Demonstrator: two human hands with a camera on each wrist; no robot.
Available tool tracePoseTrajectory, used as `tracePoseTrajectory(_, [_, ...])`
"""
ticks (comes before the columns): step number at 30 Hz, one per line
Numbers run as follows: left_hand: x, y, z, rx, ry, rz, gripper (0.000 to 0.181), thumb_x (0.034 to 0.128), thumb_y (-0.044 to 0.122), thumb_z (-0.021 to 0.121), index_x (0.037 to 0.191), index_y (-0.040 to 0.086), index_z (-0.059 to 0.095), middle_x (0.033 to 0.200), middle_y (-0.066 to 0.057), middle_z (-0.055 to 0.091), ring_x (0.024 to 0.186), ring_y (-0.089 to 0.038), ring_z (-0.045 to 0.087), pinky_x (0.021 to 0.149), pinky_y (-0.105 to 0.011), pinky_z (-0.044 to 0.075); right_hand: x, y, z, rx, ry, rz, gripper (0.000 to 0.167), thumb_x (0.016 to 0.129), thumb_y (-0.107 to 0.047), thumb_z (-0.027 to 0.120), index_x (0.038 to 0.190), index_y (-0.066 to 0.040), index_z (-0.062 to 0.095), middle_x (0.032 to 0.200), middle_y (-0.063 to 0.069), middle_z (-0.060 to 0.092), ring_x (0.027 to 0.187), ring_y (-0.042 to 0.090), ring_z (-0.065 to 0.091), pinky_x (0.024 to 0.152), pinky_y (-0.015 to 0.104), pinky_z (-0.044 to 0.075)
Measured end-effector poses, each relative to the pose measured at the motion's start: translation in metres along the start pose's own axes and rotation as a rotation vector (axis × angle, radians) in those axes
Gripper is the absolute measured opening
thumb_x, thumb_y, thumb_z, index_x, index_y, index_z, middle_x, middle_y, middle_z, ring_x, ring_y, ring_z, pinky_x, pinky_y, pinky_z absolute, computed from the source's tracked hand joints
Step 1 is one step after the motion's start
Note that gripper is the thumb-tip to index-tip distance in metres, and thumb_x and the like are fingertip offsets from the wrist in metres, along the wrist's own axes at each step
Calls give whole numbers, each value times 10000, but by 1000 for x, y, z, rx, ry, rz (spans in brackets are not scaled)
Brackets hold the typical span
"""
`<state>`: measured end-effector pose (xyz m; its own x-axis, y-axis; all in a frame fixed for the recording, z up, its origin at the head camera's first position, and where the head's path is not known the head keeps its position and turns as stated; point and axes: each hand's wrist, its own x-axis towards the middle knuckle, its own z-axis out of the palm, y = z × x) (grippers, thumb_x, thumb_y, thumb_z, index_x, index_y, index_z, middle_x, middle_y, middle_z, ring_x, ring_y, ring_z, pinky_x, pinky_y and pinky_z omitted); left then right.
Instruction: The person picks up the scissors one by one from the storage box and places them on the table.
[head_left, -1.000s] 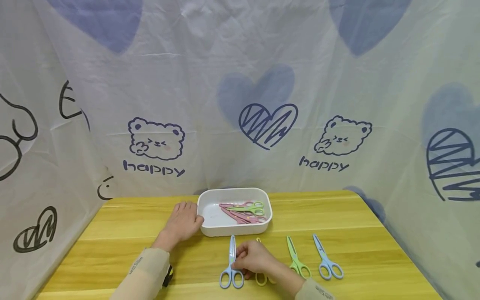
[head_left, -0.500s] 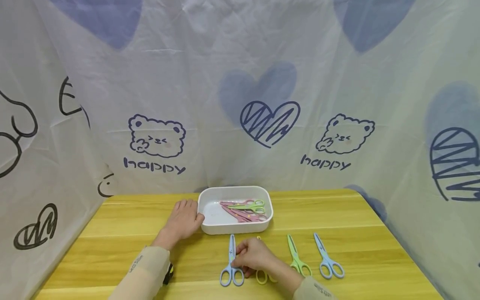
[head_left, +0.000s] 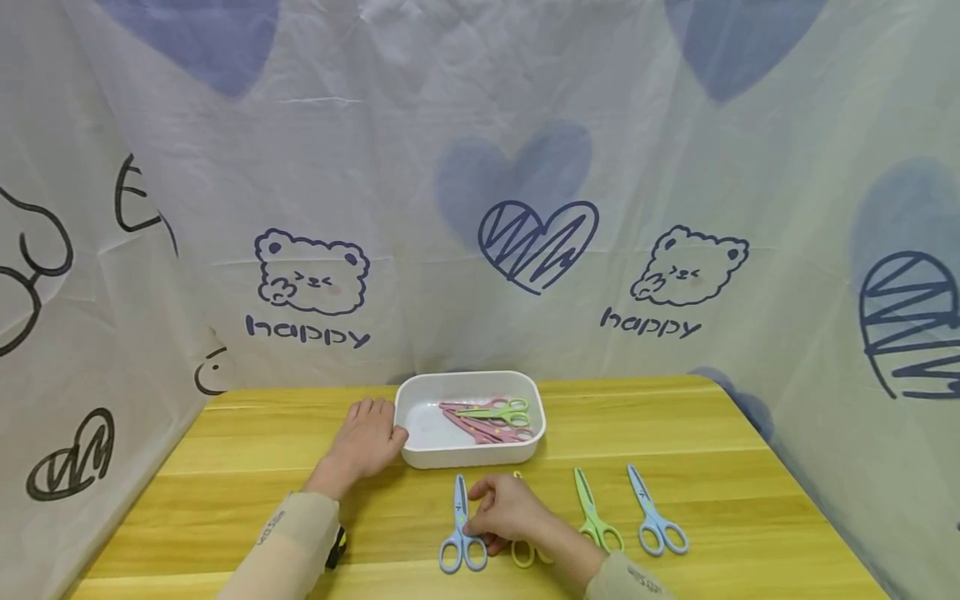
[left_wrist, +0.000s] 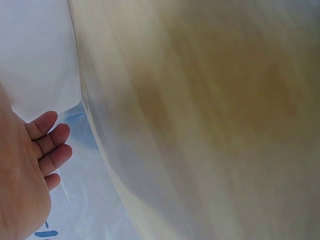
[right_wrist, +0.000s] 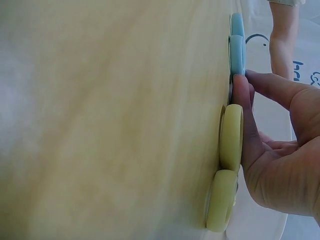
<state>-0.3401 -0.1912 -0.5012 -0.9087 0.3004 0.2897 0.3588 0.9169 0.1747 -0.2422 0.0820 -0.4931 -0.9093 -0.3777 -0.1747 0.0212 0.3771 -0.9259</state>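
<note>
My left hand (head_left: 366, 437) rests against the left end of a white box (head_left: 471, 456), thumb at its near corner. Its fingers (left_wrist: 56, 155) are loosely bent in the left wrist view, where the thumb is hidden. With thumb and finger, my right hand (head_left: 510, 508) pinches a pair of blue scissors (head_left: 461, 518) lying on the table near the pivot; their handle loops (right_wrist: 238, 54) show in the right wrist view. Yellow scissors (head_left: 522, 553) lie partly hidden under that hand. Inside the box are green scissors (head_left: 513, 408) on top of pink scissors (head_left: 491, 433).
Right of my right hand lie green scissors (head_left: 588, 504) and a second blue pair (head_left: 651, 521), blades pointing away. A black and yellow object (head_left: 337, 550) shows beside my left sleeve. Printed cloth (head_left: 420, 300) hangs behind the wooden table (head_left: 637, 425).
The pinched blue scissors have turned slightly, their tip shifting left and a little nearer. Both hands stay almost in place; the box has not visibly moved.
</note>
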Motion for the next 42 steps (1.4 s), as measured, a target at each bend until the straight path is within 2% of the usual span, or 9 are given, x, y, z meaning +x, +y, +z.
tracePoseTrajectory(6, [1, 6, -9, -2, -36, -24, 347, 966, 231, 511, 1120, -76, 554, 1003, -149, 534, 1003, -340, 441, 1041, -538, 354, -1, 0, -2, 10, -12, -15, 390, 773, 69, 796, 1121, 51, 619, 723, 86, 625, 470, 105, 569, 442, 292, 544])
tracePoseTrajectory(13, [0, 3, -7, 13, -19, -4, 379, 959, 266, 508, 1111, -77, 564, 1013, -150, 544, 1009, -343, 449, 1041, -547, 357, -8, -2, -6, 42, -17, -36, 408, 792, 33, 787, 1155, 62, 603, 729, 82, 631, 486, 119, 589, 470, 322, 565])
tracePoseTrajectory(17, [-1, 7, -14, 31, -29, -9, 373, 961, 263, 526, 1103, -79, 572, 1028, -168, 557, 1022, -358, 464, 1054, -561, 356, -10, 2, -13, 31, 18, -93, 410, 840, -18, 774, 1203, 70, 605, 760, 66, 630, 530, 142, 612, 499, 337, 577])
tracePoseTrajectory(21, [-1, 6, -15, 37, -17, -2, 375, 960, 280, 543, 1093, -69, 573, 1011, -155, 549, 1008, -349, 462, 1047, -558, 358, -10, 2, -26, -21, 99, -182, 365, 901, -85, 753, 1210, 64, 630, 820, 40, 642, 599, 163, 641, 526, 275, 546])
tracePoseTrajectory(24, [0, 4, -13, 36, 0, 6, 382, 955, 297, 556, 1089, -61, 568, 1013, -149, 544, 1006, -346, 459, 1046, -553, 354, -10, 0, -37, -65, 201, -252, 321, 916, -115, 750, 1177, 51, 667, 881, 42, 670, 670, 151, 640, 558, 224, 514])
tracePoseTrajectory(28, [1, 2, -11, 31, 26, 12, 392, 947, 309, 576, 1091, -55, 567, 1026, -149, 549, 1008, -344, 455, 1049, -555, 349, -9, -2, -53, -70, 336, -319, 257, 929, -107, 747, 1141, 30, 699, 938, 63, 698, 779, 138, 625, 653, 220, 537])
tracePoseTrajectory(35, [-2, 4, -13, 28, 46, -1, 370, 934, 300, 590, 1076, -41, 572, 1007, -141, 537, 996, -342, 457, 1037, -558, 358, -1, 0, -78, -114, 517, -344, 188, 956, -116, 739, 1115, -17, 723, 992, 66, 725, 844, 167, 657, 715, 249, 545])
tracePoseTrajectory(42, [-4, 11, -16, 18, 79, -6, 348, 916, 283, 584, 1053, -36, 573, 1003, -152, 542, 991, -353, 466, 1028, -563, 366, 11, 2, -98, -160, 613, -294, 235, 962, -117, 726, 1165, -2, 706, 1052, 104, 723, 920, 225, 669, 793, 286, 550])
